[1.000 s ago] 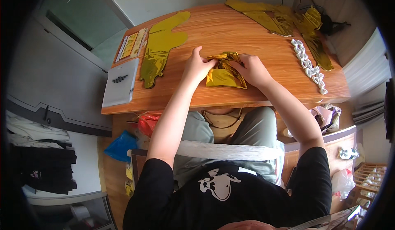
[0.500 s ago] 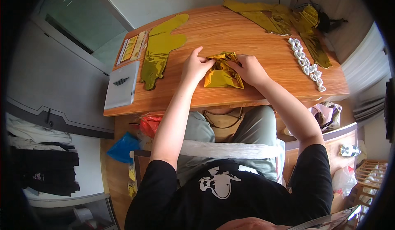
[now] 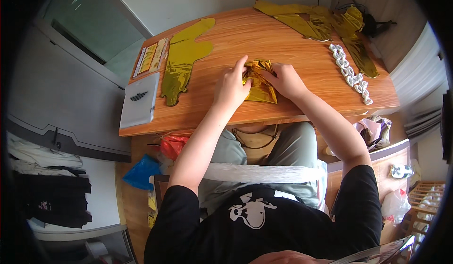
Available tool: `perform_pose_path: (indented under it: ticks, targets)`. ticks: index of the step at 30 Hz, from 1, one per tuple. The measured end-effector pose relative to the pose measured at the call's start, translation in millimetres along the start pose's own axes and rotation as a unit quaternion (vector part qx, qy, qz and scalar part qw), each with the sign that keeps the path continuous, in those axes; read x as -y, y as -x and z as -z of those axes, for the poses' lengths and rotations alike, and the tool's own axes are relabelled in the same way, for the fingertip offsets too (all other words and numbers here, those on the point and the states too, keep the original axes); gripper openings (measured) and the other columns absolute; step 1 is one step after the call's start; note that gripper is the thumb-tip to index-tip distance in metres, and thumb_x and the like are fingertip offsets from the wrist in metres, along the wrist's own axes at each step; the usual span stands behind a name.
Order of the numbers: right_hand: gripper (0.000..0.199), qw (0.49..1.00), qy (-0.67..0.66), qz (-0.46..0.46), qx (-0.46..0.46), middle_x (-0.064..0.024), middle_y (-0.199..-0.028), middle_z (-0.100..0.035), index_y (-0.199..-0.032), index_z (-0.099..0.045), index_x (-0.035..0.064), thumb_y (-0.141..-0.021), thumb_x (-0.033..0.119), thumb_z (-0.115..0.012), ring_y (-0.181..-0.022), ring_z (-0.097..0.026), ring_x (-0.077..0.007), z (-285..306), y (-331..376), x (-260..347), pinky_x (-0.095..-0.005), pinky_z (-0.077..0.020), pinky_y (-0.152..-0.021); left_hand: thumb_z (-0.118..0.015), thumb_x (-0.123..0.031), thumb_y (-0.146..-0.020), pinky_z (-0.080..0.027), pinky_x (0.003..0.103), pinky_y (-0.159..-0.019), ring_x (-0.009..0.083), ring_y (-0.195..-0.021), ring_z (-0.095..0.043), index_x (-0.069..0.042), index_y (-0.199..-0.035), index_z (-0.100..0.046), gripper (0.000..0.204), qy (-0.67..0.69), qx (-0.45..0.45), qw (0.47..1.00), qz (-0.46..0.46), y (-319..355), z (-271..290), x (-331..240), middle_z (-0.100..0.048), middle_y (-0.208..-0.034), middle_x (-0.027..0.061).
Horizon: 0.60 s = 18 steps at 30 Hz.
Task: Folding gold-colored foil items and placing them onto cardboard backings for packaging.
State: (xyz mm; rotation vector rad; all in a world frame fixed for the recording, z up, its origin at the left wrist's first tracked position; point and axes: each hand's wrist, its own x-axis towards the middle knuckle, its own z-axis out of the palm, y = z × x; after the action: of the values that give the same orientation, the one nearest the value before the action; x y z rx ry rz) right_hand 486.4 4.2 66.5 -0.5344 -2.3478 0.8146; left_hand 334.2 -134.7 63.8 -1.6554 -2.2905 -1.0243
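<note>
Between my hands, near the table's front edge, lies a folded gold foil balloon (image 3: 262,93), shiny and creased. My left hand (image 3: 231,87) closes over its left side, fingers bent around the edge and partly hidden. At the opposite side my right hand (image 3: 288,81) grips the foil, its thumb on top and the other fingers tucked out of sight. Left of them a flat, uninflated gold foil balloon (image 3: 185,51) is spread out. More flat gold foil balloons (image 3: 302,21) lie across the far right corner.
A row of small white rolls (image 3: 348,70) runs along the table's right side. On the left are a stack of clear plastic bags (image 3: 139,101) and a flat packet with yellow printing (image 3: 150,56). The wooden table (image 3: 245,33) ends just before my lap.
My left hand has shifted inward and down over the foil, covering its left part. The folded foil looks narrower; my right hand has hardly moved.
</note>
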Motion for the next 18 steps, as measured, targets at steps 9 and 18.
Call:
perform_pose_path:
  ticks: [9, 18]
  targets:
    - [0.031, 0.998, 0.024, -0.039, 0.038, -0.0241, -0.082, -0.068, -0.088, -0.069, -0.0035, -0.093, 0.027, -0.068, -0.075, -0.066, -0.0423, 3.5, -0.3, 1.5, -0.0461, -0.0525, -0.07, -0.056, -0.008, -0.097, -0.058, 0.045, -0.087, 0.0391, -0.101, -0.069, -0.015, -0.16, -0.023, 0.071, 0.04, 0.135, 0.99, -0.024, 1.2, 3.0, 4.0, -0.069, -0.117, 0.0258]
    - [0.033, 1.0, 0.015, 0.008, 0.017, -0.0237, -0.081, -0.067, -0.086, -0.068, -0.0037, -0.092, 0.028, -0.07, -0.075, -0.065, -0.0425, -3.1, -1.3, 0.1, -0.0466, -0.0522, -0.07, -0.07, -0.014, -0.092, -0.053, 0.041, -0.098, 0.0341, -0.116, -0.064, -0.008, -0.157, -0.023, 0.08, 0.158, 0.07, 0.985, 0.008, 12.7, 10.1, 20.5, -0.064, -0.126, 0.0209]
